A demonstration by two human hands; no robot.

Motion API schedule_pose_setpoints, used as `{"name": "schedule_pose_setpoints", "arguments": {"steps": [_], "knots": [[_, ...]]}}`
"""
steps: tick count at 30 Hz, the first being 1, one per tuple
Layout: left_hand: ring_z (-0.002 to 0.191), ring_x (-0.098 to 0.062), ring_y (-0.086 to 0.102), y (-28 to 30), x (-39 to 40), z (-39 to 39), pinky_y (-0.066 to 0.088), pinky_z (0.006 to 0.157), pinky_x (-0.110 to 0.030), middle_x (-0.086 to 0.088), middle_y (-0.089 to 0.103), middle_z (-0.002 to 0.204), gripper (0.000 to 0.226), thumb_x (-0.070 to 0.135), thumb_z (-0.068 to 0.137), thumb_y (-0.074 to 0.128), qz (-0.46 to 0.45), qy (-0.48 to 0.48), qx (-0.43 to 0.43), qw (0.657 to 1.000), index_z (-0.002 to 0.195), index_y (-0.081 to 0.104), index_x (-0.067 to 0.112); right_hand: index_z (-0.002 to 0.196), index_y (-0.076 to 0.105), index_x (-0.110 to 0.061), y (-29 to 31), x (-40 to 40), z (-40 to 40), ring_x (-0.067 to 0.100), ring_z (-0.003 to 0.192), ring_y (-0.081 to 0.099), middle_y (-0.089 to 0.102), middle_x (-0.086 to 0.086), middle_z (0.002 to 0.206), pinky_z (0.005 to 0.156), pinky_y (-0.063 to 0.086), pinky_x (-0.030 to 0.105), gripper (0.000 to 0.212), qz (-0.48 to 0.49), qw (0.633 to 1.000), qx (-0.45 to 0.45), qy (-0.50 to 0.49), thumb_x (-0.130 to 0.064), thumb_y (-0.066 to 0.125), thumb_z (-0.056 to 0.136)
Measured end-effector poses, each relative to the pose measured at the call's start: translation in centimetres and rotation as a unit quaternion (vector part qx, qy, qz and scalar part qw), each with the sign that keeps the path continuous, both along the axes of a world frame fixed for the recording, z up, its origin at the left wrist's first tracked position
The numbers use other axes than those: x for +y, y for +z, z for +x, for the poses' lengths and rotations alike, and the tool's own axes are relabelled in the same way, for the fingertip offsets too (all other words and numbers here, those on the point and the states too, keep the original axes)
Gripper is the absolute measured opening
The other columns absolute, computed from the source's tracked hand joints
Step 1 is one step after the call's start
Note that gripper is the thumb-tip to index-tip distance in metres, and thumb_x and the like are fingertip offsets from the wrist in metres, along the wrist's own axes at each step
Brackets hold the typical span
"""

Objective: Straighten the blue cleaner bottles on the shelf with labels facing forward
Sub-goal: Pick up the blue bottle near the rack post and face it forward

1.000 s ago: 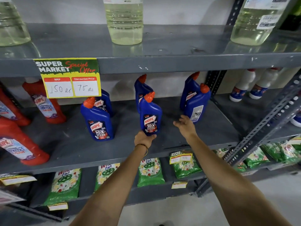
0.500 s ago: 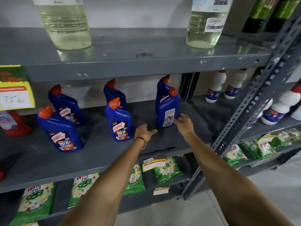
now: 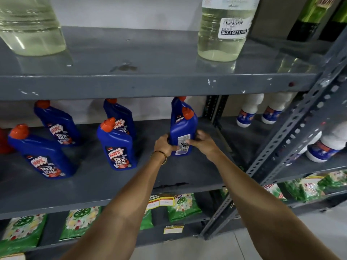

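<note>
Several blue cleaner bottles with orange caps stand on the grey middle shelf point(image 3: 93, 186). The right front bottle point(image 3: 183, 128) shows its white back label to me. My left hand point(image 3: 164, 145) grips its lower left side and my right hand point(image 3: 201, 141) grips its lower right side. Another blue bottle point(image 3: 177, 104) stands right behind it, mostly hidden. The middle front bottle point(image 3: 117, 147) and the left front bottle point(image 3: 40, 158) show their front labels. Two more blue bottles point(image 3: 58, 124) point(image 3: 120, 113) stand behind those.
Large clear bottles of pale yellow liquid point(image 3: 223, 29) stand on the shelf above. White bottles point(image 3: 249, 109) fill the neighbouring rack on the right, past a slanted metal upright point(image 3: 293, 126). Green packets point(image 3: 182, 207) lie on the shelf below. A red bottle point(image 3: 3, 141) shows at the left edge.
The view has shifted right. My left hand left the middle front bottle and moved right; both hands now close on the right front bottle, which my right hand only touched before.
</note>
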State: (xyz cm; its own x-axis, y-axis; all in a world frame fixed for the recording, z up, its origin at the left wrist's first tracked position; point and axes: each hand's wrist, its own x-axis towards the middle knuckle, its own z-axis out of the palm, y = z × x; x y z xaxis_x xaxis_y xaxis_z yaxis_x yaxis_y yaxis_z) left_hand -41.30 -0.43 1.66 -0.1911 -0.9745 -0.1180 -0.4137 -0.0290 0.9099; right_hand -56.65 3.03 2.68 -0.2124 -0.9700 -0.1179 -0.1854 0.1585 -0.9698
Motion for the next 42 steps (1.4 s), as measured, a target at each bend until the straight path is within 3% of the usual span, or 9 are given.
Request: {"name": "schedule_pose_setpoints", "arguments": {"steps": [10, 14, 18, 22, 25, 30, 32, 36, 42], "knots": [[0.1, -0.028, 0.064, -0.2, 0.5, 0.4, 0.053, 0.083, -0.033, -0.015, 0.067, 0.114, 0.058, 0.013, 0.063, 0.082, -0.041, -0.028, 0.035, 0.998, 0.114, 0.056, 0.006, 0.111, 0.058, 0.0, -0.1, 0.1, -0.8, 0.022, 0.095, 0.063, 0.063, 0.026, 0.118, 0.079, 0.055, 0.026, 0.03, -0.067, 0.997, -0.026, 0.015, -0.003, 0.064, 0.082], [0.086, -0.026, 0.065, -0.1, 1.6, 0.0, 0.055, 0.074, -0.034, -0.014, 0.069, 0.1, 0.045, 0.022, 0.063, 0.083, -0.085, 0.008, 0.052, 0.995, 0.093, 0.052, 0.009, 0.124, 0.054, -0.015, 1.1, 0.6, -0.6, 0.019, 0.111, 0.06, 0.062, 0.009, 0.124, 0.096, 0.049, 0.036, 0.037, -0.062, 0.994, -0.08, 0.03, -0.007, 0.058, 0.088], [0.074, -0.023, 0.063, 0.0, 2.7, -0.9, 0.053, 0.065, -0.034, -0.006, 0.066, 0.084, 0.04, 0.03, 0.063, 0.081, -0.127, 0.052, 0.026, 0.99, 0.082, 0.048, 0.016, 0.119, 0.053, -0.038, 2.5, 1.1, 0.3, 0.006, 0.111, 0.06, 0.064, -0.01, 0.121, 0.092, 0.049, 0.026, 0.045, -0.044, 0.991, -0.088, 0.093, -0.019, 0.068, 0.081], [0.069, -0.018, 0.058, 0.1, 4.0, -1.9, 0.047, 0.059, -0.028, -0.004, 0.064, 0.083, 0.041, 0.039, 0.064, 0.076, -0.191, 0.068, -0.027, 0.979, 0.086, 0.052, 0.013, 0.133, 0.043, -0.028, 2.2, 1.1, 1.2, 0.017, 0.117, 0.057, 0.06, -0.001, 0.129, 0.1, 0.047, 0.04, 0.073, -0.036, 0.995, -0.072, 0.061, -0.022, 0.079, 0.069], [0.065, -0.013, 0.056, 0.6, 4.5, -1.9, 0.042, 0.053, -0.02, 0.003, 0.062, 0.078, 0.045, 0.046, 0.06, 0.077, -0.226, 0.031, -0.028, 0.973, 0.087, 0.056, 0.016, 0.124, 0.052, -0.025, 1.9, 1.3, 1.1, 0.02, 0.108, 0.063, 0.066, 0.001, 0.119, 0.095, 0.052, 0.043, 0.068, -0.056, 0.994, -0.093, 0.011, -0.023, 0.081, 0.063], [0.083, -0.017, 0.063, 1.1, 3.2, 0.4, 0.052, 0.08, -0.037, -0.003, 0.066, 0.087, 0.015, 0.033, 0.085, 0.061, -0.003, -0.041, 0.205, 0.978, 0.086, 0.063, 0.019, 0.116, 0.059, -0.021, 1.6, 2.1, 0.3, 0.021, 0.104, 0.065, 0.07, 0.001, 0.11, 0.08, 0.052, 0.029, 0.063, -0.069, 0.983, -0.171, 0.009, -0.021, 0.082, 0.057], [0.097, -0.017, 0.058, 0.9, 2.5, 0.8, 0.046, 0.094, -0.039, -0.004, 0.062, 0.103, 0.018, 0.034, 0.093, 0.047, 0.089, -0.07, 0.193, 0.975, 0.097, 0.06, 0.02, 0.113, 0.06, -0.021, 1.7, 2.3, 0.4, 0.02, 0.102, 0.065, 0.07, 0.002, 0.108, 0.081, 0.052, 0.029, 0.055, -0.074, 0.978, -0.194, 0.024, -0.019, 0.079, 0.061], [0.08, -0.014, 0.064, 0.8, 2.5, 0.8, 0.054, 0.081, -0.034, -0.003, 0.064, 0.09, 0.021, 0.03, 0.095, 0.044, 0.26, -0.146, 0.256, 0.919, 0.1, 0.059, 0.017, 0.107, 0.062, -0.019, 2.2, 2.5, 0.5, 0.017, 0.096, 0.066, 0.069, 0.002, 0.102, 0.082, 0.054, 0.029, 0.04, -0.079, 0.969, -0.228, 0.044, -0.014, 0.072, 0.069], [0.093, -0.018, 0.061, 0.7, 2.5, 0.5, 0.051, 0.086, -0.037, -0.006, 0.064, 0.099, 0.013, 0.018, 0.092, 0.052, 0.265, -0.145, 0.311, 0.901, 0.102, 0.058, 0.012, 0.107, 0.061, -0.013, 2.8, 2.5, -0.6, 0.02, 0.1, 0.061, 0.066, 0.006, 0.105, 0.089, 0.05, 0.033, 0.029, -0.077, 0.96, -0.268, 0.021, -0.003, 0.061, 0.08]]}}
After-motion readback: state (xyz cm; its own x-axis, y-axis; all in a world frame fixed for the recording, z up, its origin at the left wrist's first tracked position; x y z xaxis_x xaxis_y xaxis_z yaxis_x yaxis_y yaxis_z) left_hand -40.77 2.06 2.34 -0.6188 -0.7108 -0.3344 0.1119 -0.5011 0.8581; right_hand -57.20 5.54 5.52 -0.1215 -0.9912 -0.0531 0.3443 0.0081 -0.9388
